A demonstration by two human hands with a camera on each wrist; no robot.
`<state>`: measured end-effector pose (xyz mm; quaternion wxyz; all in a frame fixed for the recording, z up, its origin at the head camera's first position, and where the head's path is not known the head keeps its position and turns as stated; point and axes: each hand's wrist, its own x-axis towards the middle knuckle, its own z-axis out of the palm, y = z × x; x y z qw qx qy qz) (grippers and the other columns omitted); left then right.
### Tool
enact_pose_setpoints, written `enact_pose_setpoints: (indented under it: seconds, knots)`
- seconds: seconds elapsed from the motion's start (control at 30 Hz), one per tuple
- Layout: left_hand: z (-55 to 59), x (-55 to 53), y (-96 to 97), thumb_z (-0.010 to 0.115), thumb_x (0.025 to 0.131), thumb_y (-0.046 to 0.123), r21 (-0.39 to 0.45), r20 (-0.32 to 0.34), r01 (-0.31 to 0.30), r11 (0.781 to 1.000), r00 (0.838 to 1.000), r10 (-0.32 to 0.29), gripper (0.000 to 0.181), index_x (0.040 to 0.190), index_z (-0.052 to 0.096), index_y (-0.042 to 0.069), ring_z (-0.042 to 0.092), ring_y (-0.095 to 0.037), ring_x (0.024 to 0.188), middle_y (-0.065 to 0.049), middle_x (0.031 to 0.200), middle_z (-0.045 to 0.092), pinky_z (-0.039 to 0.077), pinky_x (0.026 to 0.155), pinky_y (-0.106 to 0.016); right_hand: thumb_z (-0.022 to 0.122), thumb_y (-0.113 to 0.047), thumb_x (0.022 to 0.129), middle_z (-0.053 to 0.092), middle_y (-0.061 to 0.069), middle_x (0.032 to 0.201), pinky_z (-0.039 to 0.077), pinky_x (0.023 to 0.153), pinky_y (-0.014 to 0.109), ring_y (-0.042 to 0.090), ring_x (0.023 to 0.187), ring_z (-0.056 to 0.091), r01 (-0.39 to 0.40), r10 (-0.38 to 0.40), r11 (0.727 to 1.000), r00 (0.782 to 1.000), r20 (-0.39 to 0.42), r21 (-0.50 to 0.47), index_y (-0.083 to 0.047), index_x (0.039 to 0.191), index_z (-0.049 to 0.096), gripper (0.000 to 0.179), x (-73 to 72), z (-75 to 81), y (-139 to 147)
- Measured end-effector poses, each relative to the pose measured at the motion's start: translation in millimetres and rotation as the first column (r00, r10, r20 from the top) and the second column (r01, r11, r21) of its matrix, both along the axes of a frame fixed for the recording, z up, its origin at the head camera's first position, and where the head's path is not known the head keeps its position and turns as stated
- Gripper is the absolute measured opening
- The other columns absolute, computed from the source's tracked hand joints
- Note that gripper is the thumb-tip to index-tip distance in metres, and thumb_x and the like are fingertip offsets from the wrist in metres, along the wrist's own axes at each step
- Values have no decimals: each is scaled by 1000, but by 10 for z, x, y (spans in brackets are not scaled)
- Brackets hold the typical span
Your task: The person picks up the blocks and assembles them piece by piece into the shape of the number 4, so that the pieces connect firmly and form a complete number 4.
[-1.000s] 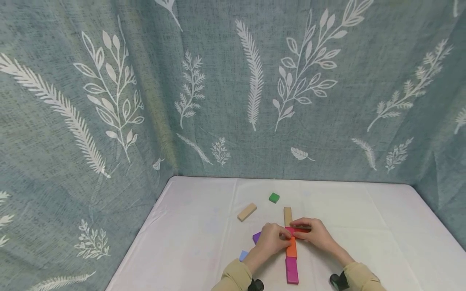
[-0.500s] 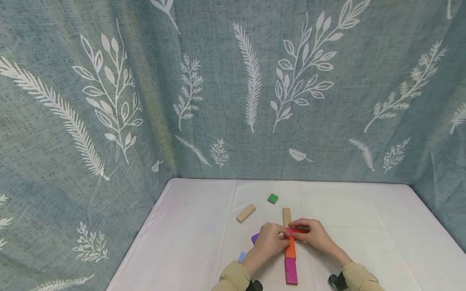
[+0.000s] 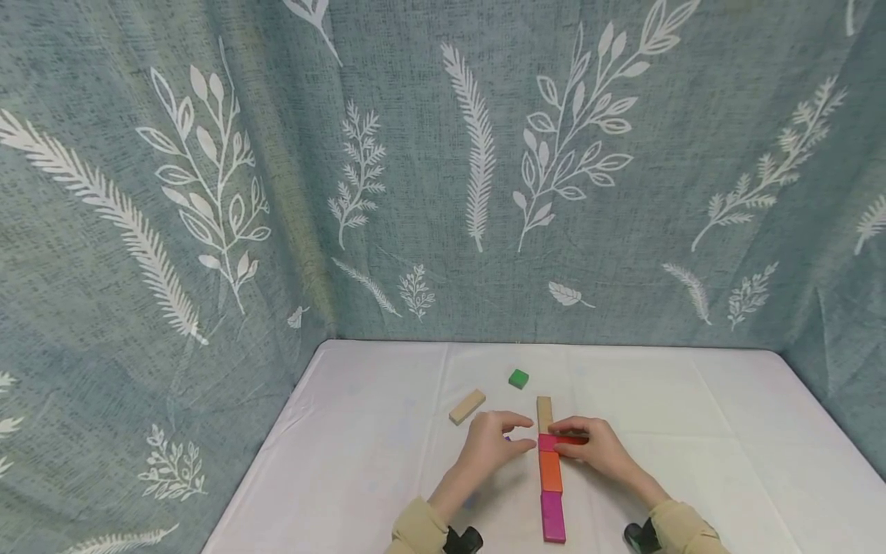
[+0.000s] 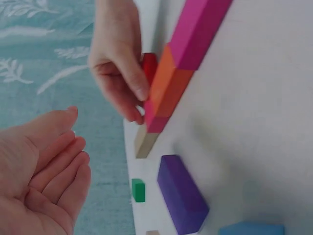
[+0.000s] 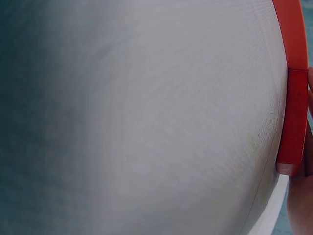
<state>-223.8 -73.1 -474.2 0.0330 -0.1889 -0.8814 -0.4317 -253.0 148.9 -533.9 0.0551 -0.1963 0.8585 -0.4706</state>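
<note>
My right hand pinches a red block between thumb and fingers. That block lies crosswise against the right side of a small pink block. In the head view, a plain wooden block lies beyond the pink one. An orange block and a magenta block continue the line toward me. My left hand is just left of the pink block, thumb and fingers spread apart and holding nothing. The right wrist view shows the red block's end beside the orange one, most of the hand cut off.
A purple block and a light blue block lie on the white cloth, mostly hidden by my left arm in the head view. Farther back are a loose wooden block and a green block. A patterned curtain hangs behind.
My left hand has let go of the row at the pink block and drawn back to the left, its fingers opening. The right hand stays at the red block.
</note>
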Motion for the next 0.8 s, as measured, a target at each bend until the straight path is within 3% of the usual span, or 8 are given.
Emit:
enact_pose_setpoints:
  seconds: [0.3, 0.8]
  knots:
    - [147, 70, -198, 75, 80, 16, 75, 35, -40, 996, 999, 37, 28, 105, 72, 4, 67, -29, 102, -9, 106, 72, 55, 87, -36, 74, -21, 82, 71, 7, 108, 53, 81, 17, 25, 100, 65, 14, -14, 1000, 1000, 10, 3, -10, 110, 70, 31, -2, -9, -5]
    - [221, 162, -456, 77, 79, 14, 164, 20, -111, 980, 994, 109, 32, 107, 70, 1, 65, -29, 108, -14, 110, 70, 53, 91, -36, 75, -18, 81, 71, 7, 108, 54, 81, 18, 24, 100, 65, 25, -25, 1000, 1000, 11, 11, -10, 110, 70, 31, -10, -11, -1]
